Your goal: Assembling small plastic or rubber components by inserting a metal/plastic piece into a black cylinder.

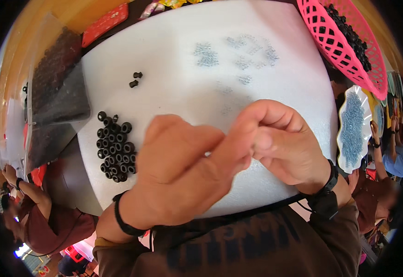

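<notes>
My left hand [183,171] and my right hand [282,147] meet over the near middle of a white foam mat [164,99]. Both have their fingers curled in, with the fingertips close together. Anything held between them is hidden or too small to make out. Just left of my left hand lies a cluster of small black ring-ended parts [114,150]. Two black spool-shaped parts [136,79] sit apart, farther up the mat. Beyond my hands, tiny clear bluish pieces lie in a dense patch [206,54] and in looser patches [252,48].
At the far right, a pink lattice basket [372,76] holds black parts. Below it stands a white scalloped dish [366,104] of bluish pieces. A clear plastic bag [60,97] with dark contents flanks the mat's left. A red packet [104,24] lies beyond. Other people sit at both sides.
</notes>
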`<state>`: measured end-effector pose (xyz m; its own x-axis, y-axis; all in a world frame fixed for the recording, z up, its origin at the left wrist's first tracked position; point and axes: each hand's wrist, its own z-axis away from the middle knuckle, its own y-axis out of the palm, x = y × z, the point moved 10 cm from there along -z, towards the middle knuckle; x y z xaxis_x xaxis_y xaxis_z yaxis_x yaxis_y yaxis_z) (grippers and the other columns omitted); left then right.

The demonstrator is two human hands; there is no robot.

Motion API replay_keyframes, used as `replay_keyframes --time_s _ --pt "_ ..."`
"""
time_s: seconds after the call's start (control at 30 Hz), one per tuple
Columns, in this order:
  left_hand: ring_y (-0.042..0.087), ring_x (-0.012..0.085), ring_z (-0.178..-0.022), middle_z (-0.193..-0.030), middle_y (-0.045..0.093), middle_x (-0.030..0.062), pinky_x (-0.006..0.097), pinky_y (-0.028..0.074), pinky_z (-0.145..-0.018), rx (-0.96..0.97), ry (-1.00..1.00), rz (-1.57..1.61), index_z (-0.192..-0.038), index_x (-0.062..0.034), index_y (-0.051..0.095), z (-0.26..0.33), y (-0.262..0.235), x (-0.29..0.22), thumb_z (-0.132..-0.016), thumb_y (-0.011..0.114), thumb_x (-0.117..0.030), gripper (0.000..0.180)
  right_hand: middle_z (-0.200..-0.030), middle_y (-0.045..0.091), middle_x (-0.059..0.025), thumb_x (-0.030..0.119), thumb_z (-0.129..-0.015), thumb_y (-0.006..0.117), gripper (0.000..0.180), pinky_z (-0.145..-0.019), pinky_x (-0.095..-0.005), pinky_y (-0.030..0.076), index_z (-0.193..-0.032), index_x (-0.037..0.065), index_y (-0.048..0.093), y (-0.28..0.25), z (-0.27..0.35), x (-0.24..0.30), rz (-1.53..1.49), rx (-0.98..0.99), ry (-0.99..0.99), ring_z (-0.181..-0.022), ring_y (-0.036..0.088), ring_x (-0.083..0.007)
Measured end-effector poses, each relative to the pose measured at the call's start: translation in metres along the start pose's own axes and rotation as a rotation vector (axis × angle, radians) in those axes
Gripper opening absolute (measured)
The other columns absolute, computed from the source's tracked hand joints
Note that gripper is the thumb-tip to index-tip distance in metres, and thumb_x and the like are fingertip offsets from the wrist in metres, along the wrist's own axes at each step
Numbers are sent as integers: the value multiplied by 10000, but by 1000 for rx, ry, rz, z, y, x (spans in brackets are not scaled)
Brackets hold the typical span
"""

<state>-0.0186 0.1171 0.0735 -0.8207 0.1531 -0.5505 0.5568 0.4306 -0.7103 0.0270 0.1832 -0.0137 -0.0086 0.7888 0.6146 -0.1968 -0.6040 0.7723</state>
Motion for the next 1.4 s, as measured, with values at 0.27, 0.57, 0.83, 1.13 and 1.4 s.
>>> replay_keyframes --time_s 0.27,0.57,0.83,1.13,1.4 --pt "509 135 -637 -745 550 64 241 409 -591 -242 -110 -363 -1015 4 632 -3 -38 19 -713 599 83 314 -916 630 -76 134 -894 579 218 -687 -271 517 -1063 -3 583 -2 -2 6 -62 66 -88 -812 615 -130" --pt "566 268 -783 -866 603 82 371 372 -779 -53 -507 -725 -928 -50 626 25 -53 109 -808 576 -118 147 -814 593 -99 256 -880 596 277 -667 -337 493 -994 11 533 2 -3 4 56 -59 -59 -668 592 -174" --pt "553 174 -651 -807 597 95 315 428 -675 -67 -586 -541 -856 -12 587 25 -50 122 -780 583 -89 108 -816 597 -99 237 -884 588 261 -664 -321 502 -1007 13 535 -1 -1 3 62 -70 -30 -693 608 -187" --pt "559 101 -743 -861 595 51 197 427 -658 -75 -528 315 -897 8 542 12 -17 51 -751 590 70 165 -810 603 -95 220 -877 600 254 -658 -302 495 -1006 9 544 -2 -1 4 115 -50 -52 -708 602 -183" --pt "511 58 -662 -885 591 60 170 400 -550 -113 -522 556 -960 33 592 10 -12 45 -774 615 20 188 -819 612 -89 178 -850 639 253 -667 -292 488 -1005 -4 555 -2 -3 3 142 -64 -53 -722 597 -166"
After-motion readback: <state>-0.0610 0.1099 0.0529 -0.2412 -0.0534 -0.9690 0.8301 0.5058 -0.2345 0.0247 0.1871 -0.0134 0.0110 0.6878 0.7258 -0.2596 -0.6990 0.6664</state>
